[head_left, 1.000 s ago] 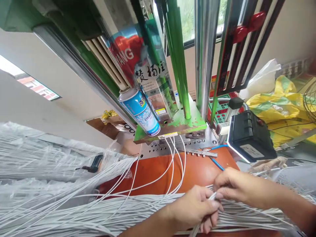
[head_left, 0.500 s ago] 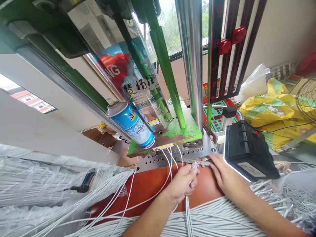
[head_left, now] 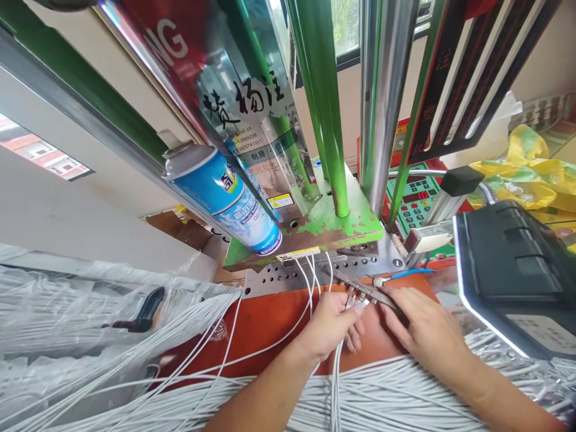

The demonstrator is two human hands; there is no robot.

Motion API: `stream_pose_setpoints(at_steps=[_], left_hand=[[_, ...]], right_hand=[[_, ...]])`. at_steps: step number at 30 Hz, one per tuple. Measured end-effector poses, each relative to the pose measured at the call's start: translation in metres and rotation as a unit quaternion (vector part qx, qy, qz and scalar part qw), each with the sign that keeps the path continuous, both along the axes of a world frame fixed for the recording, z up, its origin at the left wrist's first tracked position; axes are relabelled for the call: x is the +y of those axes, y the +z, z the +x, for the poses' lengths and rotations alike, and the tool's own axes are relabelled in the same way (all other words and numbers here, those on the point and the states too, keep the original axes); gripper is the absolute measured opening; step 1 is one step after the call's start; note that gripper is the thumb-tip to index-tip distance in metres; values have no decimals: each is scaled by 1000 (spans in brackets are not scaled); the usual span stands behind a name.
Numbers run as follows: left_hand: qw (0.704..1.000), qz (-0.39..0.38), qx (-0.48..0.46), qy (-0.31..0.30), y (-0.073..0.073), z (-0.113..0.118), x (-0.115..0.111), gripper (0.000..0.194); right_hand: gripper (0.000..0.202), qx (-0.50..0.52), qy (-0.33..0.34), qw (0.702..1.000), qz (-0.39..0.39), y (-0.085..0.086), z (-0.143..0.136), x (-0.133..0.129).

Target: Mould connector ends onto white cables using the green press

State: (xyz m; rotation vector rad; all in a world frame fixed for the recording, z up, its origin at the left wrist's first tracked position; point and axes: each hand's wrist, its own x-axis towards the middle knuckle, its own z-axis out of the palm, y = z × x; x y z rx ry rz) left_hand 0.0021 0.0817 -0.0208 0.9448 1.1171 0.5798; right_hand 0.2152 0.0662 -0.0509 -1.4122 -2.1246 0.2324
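Observation:
My left hand (head_left: 330, 330) is closed around a few white cables (head_left: 336, 384), pinching their clear plug ends (head_left: 356, 306) between thumb and forefinger. The cables hang down from it. My right hand (head_left: 423, 327) grips the right end of a narrow metal bar (head_left: 371, 292) with small fittings along its near edge. That bar slants from upper left to lower right, and its fittings meet the clear plugs at my left fingertips. Whether the plugs are seated in the fittings cannot be made out. A blue cord (head_left: 407, 273) lies just beyond my right hand.
A green press plate (head_left: 346, 231) with upright columns stands ahead, above a drilled metal bed (head_left: 274, 276). On it leans a blue spray can (head_left: 229, 201). A black lamp-like box (head_left: 517, 270) juts in at right. White cable bundles (head_left: 387, 396) cover the near side.
The view has moved closer to the press. The metal bar has swung from nearly level to a slant, and my right hand has turned with it. My left hand still grips the cables.

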Motion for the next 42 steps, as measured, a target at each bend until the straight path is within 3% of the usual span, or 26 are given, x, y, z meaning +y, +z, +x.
stream_pose_setpoints(at_steps=[8,18,25,30,33,42], left_hand=[[1000,-13,18,-16,9,1,-1,37],[998,-25,48,-20,5,0,-2,27],[999,17,41,10,3,6,-6,31],[999,-4,22,-24,9,1,1,40],[998,6,53,-20,9,-5,6,35],[998,37,55,-22,2,-4,9,29]], right_hand=[[23,-19,54,998,11,7,-5,3],[24,-26,88,996,-6,7,-7,2],[13,60,141,987,-38,12,-7,1],[12,57,100,993,-21,11,-7,0],[19,60,84,994,-17,10,-6,1],[19,41,142,989,-29,10,-5,0]])
